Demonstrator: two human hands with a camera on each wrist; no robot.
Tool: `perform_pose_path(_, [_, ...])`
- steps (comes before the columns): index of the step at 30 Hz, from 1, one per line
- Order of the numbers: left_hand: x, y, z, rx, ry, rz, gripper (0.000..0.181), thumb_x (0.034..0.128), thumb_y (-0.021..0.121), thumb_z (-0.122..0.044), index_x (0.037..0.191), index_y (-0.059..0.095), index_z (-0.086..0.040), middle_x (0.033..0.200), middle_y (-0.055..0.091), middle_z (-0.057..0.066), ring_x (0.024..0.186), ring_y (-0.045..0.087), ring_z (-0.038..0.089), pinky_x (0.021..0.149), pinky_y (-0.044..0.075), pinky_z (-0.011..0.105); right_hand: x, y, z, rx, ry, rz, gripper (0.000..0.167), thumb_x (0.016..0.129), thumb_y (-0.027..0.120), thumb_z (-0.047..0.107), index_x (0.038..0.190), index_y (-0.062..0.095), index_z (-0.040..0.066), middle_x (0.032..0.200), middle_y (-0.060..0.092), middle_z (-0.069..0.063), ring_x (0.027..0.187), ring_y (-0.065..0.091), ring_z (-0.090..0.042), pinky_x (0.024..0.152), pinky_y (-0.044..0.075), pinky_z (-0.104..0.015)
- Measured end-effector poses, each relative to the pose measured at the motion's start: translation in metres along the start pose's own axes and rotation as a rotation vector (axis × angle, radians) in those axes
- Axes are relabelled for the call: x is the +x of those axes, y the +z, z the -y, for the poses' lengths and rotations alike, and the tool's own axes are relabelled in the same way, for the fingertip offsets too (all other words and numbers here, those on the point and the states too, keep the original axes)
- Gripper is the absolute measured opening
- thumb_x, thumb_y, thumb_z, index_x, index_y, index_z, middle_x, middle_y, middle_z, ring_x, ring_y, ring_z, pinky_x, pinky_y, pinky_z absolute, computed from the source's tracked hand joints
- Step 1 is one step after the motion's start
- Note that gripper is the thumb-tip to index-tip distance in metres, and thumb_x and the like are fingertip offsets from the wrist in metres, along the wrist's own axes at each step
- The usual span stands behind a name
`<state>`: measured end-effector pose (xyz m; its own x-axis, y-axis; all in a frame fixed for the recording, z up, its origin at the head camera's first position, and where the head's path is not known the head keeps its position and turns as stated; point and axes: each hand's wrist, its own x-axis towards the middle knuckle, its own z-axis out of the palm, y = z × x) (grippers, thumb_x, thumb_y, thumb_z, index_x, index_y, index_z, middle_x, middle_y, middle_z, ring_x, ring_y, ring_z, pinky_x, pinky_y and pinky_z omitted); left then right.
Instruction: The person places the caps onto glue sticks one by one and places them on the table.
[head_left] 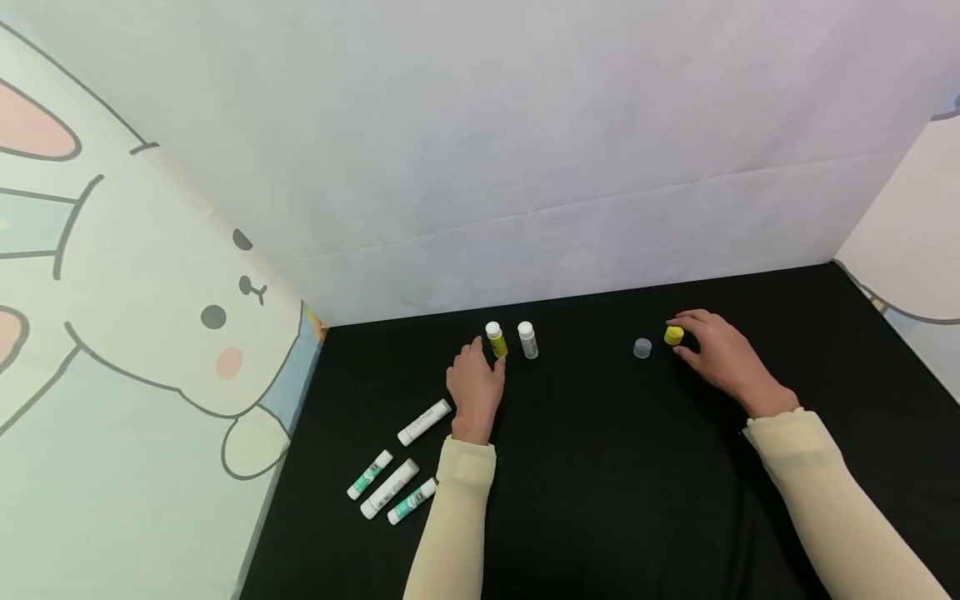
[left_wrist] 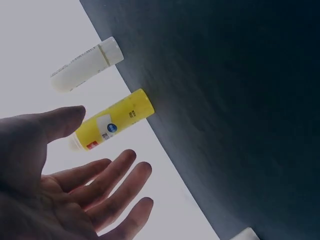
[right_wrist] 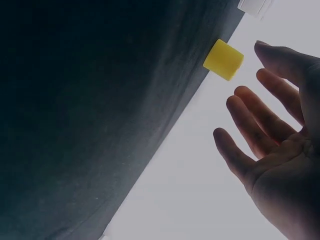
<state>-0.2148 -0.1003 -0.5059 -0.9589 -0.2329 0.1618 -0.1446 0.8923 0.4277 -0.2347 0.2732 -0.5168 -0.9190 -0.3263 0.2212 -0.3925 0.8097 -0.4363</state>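
Note:
A yellow glue stick [head_left: 498, 343] with a white top stands upright near the back of the black table. My left hand [head_left: 475, 387] is just in front of it; in the left wrist view, thumb and fingers are spread on either side with gaps to the glue stick [left_wrist: 114, 120]. Beside it stands a white glue stick [head_left: 528, 343]. Over on the right, my right hand [head_left: 722, 358] reaches around a small yellow cap [head_left: 673, 335]. The right wrist view shows its fingers extended and apart from the yellow cap [right_wrist: 224, 60]. A translucent cap [head_left: 642, 347] sits to the cap's left.
To the left of my left forearm lie two white tubes, the upper [head_left: 424, 422] and lower [head_left: 390, 489], and two green-and-white sticks [head_left: 370, 475]. A pale wall [head_left: 570, 250] rises behind the table's back edge; a bunny-printed panel [head_left: 165, 333] borders the left side.

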Motion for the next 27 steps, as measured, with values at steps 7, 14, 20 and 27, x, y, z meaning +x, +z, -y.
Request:
perform_pose_path(7, [0.008, 0.006, -0.005, -0.001, -0.002, -0.004, 0.055, 0.0968, 0.08, -0.027, 0.141, 0.064, 0.001, 0.125, 0.072, 0.021, 0.109, 0.071, 0.039, 0.095, 0.056, 0.056, 0.006, 0.001, -0.003, -0.023, 0.008, 0.059, 0.049, 0.092, 0.079, 0.0, 0.136, 0.062, -0.01, 0.14, 0.054, -0.035, 0.126, 0.054, -0.056, 0.097, 0.048, -0.069])
perform_pose_path(14, [0.011, 0.011, -0.007, -0.006, -0.021, 0.007, 0.049, 0.0976, 0.079, -0.027, 0.137, 0.066, 0.0, 0.121, 0.074, 0.02, 0.106, 0.072, 0.038, 0.093, 0.057, 0.055, 0.011, 0.002, -0.005, -0.02, 0.01, 0.112, 0.049, 0.092, 0.078, -0.001, 0.137, 0.061, -0.01, 0.138, 0.055, -0.035, 0.125, 0.056, -0.054, 0.096, 0.051, -0.067])
perform_pose_path(20, [0.015, 0.013, -0.008, -0.035, -0.046, 0.013, 0.045, 0.0977, 0.079, -0.025, 0.133, 0.068, 0.0, 0.118, 0.075, 0.02, 0.103, 0.073, 0.039, 0.092, 0.058, 0.055, 0.014, 0.002, -0.007, -0.024, 0.013, 0.154, 0.048, 0.091, 0.078, -0.002, 0.136, 0.062, -0.01, 0.138, 0.055, -0.035, 0.124, 0.056, -0.054, 0.095, 0.052, -0.066])
perform_pose_path(27, [0.02, 0.016, -0.009, -0.049, -0.05, -0.001, 0.036, 0.099, 0.077, -0.025, 0.125, 0.071, -0.001, 0.116, 0.077, 0.018, 0.1, 0.074, 0.037, 0.09, 0.059, 0.054, 0.017, -0.001, -0.006, -0.023, 0.017, 0.17, 0.044, 0.091, 0.077, -0.004, 0.132, 0.064, -0.01, 0.134, 0.059, -0.034, 0.119, 0.06, -0.053, 0.092, 0.053, -0.066])
